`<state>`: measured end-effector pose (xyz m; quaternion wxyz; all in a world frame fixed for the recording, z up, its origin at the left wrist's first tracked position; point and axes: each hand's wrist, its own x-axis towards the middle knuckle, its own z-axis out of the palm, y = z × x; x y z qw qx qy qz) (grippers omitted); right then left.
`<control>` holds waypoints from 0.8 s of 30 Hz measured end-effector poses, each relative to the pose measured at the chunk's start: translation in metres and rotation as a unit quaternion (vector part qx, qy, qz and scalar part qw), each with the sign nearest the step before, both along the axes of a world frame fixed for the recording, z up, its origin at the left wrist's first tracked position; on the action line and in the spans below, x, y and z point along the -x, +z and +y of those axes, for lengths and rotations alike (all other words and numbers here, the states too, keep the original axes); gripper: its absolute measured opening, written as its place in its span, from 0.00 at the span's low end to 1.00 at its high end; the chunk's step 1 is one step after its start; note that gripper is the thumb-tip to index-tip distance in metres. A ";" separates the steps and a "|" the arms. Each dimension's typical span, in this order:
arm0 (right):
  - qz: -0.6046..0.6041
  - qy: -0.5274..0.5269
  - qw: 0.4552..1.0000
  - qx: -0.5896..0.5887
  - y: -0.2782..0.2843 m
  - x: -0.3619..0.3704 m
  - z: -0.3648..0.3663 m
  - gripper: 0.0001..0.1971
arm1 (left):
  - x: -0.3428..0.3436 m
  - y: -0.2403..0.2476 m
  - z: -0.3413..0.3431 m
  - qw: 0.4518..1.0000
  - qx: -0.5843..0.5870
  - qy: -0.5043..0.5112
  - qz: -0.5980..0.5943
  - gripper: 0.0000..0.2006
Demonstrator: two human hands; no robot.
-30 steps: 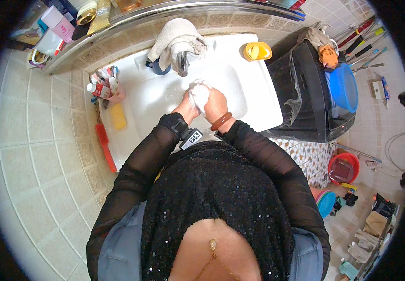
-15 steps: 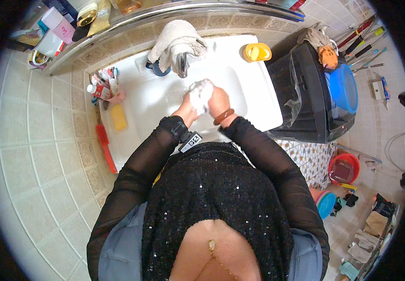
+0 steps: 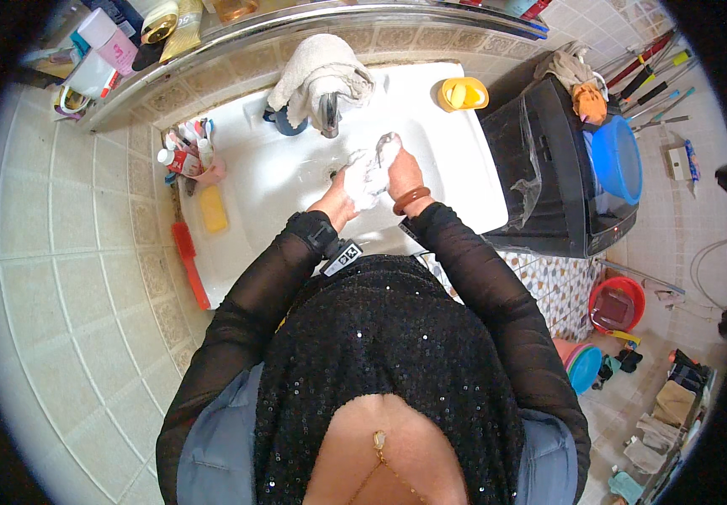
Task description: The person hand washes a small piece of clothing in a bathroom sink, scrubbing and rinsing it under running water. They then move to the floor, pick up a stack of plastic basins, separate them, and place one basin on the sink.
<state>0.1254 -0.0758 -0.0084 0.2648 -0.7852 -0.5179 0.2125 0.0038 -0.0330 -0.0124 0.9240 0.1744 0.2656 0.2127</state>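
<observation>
My left hand [image 3: 336, 202] is over the white sink basin [image 3: 275, 189], its fingers buried under thick white lather [image 3: 367, 178]. Whether anything lies inside that foam cannot be made out. Close on the right is my right hand [image 3: 404, 172], a reddish-brown bangle on its wrist; the foamy fingers reach up away from the palm, apart from the left hand at the top. A metal faucet [image 3: 329, 118] stands just beyond both hands, with a light towel [image 3: 320, 71] draped over it.
A yellow soap dish [image 3: 464, 94] sits at the sink's back right corner. Along the left rim are a toothbrush cup [image 3: 210, 172], a yellow bar [image 3: 213, 209] and a red brush [image 3: 188, 261]. To the right stands a black appliance [image 3: 540, 177] with a blue basin [image 3: 618, 160] on it.
My hands have drawn apart: the right has shifted slightly right with its fingers higher, while the left stays nearly in place. More foam shows between them.
</observation>
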 end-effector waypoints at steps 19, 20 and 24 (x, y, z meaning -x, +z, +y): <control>0.333 0.069 0.933 -0.121 0.006 -0.025 -0.007 0.12 | 0.008 0.005 0.001 0.989 -0.090 -0.016 0.119 0.19; 0.324 0.096 0.936 -0.098 0.006 -0.022 -0.005 0.11 | 0.007 0.007 0.001 0.993 -0.039 -0.027 0.107 0.20; 0.282 0.035 0.957 -0.052 0.013 0.010 -0.008 0.04 | 0.003 0.006 0.004 0.996 0.005 -0.036 0.076 0.17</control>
